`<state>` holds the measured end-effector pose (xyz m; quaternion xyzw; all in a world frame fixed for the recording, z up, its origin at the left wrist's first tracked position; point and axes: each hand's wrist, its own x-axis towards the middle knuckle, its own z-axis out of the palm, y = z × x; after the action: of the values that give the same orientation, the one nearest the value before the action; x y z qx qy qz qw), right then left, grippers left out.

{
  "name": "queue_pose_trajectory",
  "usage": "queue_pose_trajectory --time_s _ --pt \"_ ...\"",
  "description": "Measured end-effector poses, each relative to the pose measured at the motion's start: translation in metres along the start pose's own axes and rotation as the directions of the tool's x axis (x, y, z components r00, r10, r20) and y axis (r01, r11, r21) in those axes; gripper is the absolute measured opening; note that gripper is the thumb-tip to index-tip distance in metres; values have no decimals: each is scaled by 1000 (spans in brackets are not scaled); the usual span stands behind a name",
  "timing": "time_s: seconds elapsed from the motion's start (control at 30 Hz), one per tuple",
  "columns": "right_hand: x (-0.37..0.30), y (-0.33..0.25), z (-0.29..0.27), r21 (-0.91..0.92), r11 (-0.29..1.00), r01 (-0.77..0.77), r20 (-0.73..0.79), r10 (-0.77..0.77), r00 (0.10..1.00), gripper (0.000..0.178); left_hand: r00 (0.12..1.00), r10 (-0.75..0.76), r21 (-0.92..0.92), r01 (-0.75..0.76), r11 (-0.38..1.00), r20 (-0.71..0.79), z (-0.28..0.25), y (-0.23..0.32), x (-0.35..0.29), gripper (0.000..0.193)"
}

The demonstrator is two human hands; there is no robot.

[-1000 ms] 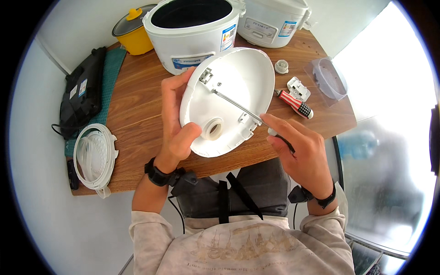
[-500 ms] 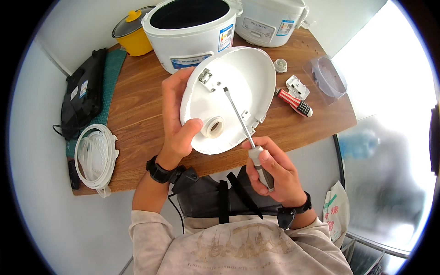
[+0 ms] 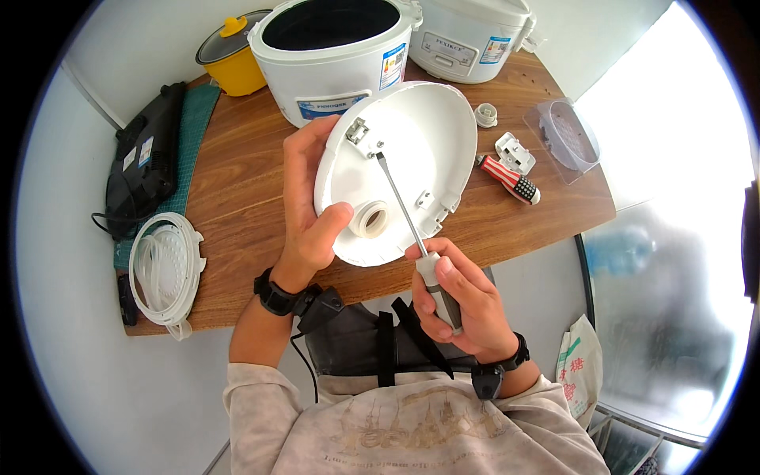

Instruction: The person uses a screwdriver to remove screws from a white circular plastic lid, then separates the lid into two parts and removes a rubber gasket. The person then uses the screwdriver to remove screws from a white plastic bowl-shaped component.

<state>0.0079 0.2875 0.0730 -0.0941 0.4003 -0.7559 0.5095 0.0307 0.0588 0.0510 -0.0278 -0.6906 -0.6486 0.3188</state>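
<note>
My left hand (image 3: 313, 214) grips a white rice cooker lid shell (image 3: 423, 150) by its left side, thumb on the inner face beside a round collar (image 3: 370, 219). The hollow inside of the shell faces me. In my right hand (image 3: 463, 297) is a screwdriver (image 3: 405, 207) with a grey and white handle, fingers wrapped round it. Its flat tip is at or just below two small screws (image 3: 376, 150) near a metal latch piece (image 3: 358, 131); whether it touches one I cannot tell.
Behind the shell stand a white rice cooker body (image 3: 332, 75) and another cooker (image 3: 463, 47). A red-and-black screwdriver (image 3: 511, 180), white bracket (image 3: 514, 153), valve cap (image 3: 486, 115) and clear container (image 3: 566, 134) lie right. An inner lid (image 3: 168, 269), black appliance (image 3: 150, 158) and yellow pot (image 3: 236, 67) stand left.
My right hand has moved left, bringing the screwdriver tip left to the screws. The lid shell has shifted very slightly right in my left hand.
</note>
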Motion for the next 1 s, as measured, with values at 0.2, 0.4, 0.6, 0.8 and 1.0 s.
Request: queue_pose_trajectory --time_s 0.2,0.4,0.6,0.8,1.0 --pt "0 0 0 -16 1000 -2 -9 2 1000 35 1000 -2 4 2 1000 -5 1 0 0 93" --pt "-1 0 1 -31 1000 -3 13 3 1000 35 1000 4 15 -4 1000 -11 0 -2 0 93" --pt "0 0 3 -38 999 -10 3 11 1000 36 1000 24 23 -23 999 -11 1 -1 0 93" --pt "-4 -2 9 -111 994 7 9 -6 1000 34 997 73 43 -73 996 4 2 1 0 93" --pt "-10 -13 19 -60 998 -13 21 15 1000 33 988 150 63 -152 986 40 -2 -4 -4 91"
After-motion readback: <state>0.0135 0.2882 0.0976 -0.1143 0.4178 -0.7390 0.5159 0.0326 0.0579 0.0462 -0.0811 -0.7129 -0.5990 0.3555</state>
